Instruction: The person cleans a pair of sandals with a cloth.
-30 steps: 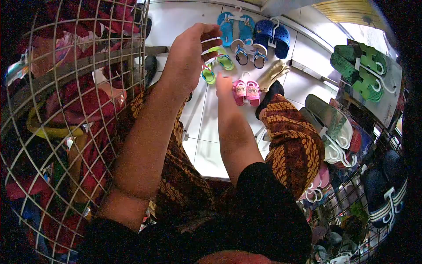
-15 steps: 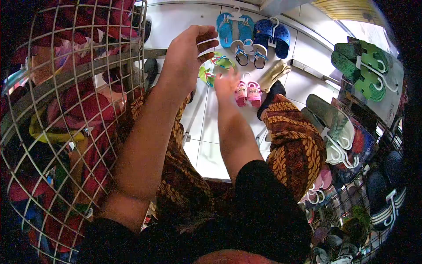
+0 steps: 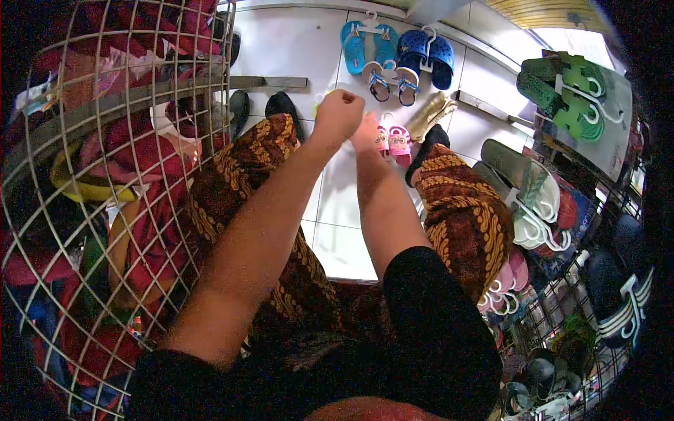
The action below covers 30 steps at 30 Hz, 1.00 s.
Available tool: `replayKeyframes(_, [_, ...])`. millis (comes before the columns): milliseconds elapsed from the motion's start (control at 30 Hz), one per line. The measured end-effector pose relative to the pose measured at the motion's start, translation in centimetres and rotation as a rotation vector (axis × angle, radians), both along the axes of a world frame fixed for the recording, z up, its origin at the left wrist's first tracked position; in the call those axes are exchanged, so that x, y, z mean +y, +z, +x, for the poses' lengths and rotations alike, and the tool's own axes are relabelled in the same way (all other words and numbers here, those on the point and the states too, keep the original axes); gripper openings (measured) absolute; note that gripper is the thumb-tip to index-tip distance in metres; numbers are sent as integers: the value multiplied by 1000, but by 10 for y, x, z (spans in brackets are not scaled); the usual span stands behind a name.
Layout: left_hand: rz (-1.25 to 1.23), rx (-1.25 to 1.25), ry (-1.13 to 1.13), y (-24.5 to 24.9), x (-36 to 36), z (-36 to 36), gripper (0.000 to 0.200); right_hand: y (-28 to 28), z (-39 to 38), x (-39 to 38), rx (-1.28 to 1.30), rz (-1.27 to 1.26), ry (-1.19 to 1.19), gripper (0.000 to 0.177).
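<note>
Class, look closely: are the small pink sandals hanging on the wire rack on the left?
No, the pink sandals lie on the white tiled floor beside the right hand, away from the wire rack.

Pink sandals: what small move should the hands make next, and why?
Likely ease the closed left hand down to the white floor beside the pink sandals; it hovers fisted there, its contents hidden, with the right hand close beside it.
</note>
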<state>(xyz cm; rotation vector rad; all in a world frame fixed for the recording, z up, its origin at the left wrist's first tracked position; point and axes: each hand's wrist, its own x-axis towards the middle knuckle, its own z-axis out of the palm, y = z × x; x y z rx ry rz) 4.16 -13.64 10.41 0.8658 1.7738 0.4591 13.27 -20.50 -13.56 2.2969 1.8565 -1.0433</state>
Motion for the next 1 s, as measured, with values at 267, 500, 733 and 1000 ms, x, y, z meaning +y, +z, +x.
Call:
replayKeyframes(267, [248, 41, 46, -23, 9, 3, 25, 69, 42, 57, 177, 27, -194, 38])
replayKeyframes(500, [294, -398, 129, -11, 38, -10, 33, 295, 79, 88, 94, 122, -68, 45])
replayKeyframes(733, [425, -239, -322, 5, 12, 27, 35, 477, 132, -145, -81, 597, -22, 36])
replayKeyframes(1000, [1032, -344, -1017, 222, -187, 155, 31, 441, 205, -401, -17, 373, -561, 28])
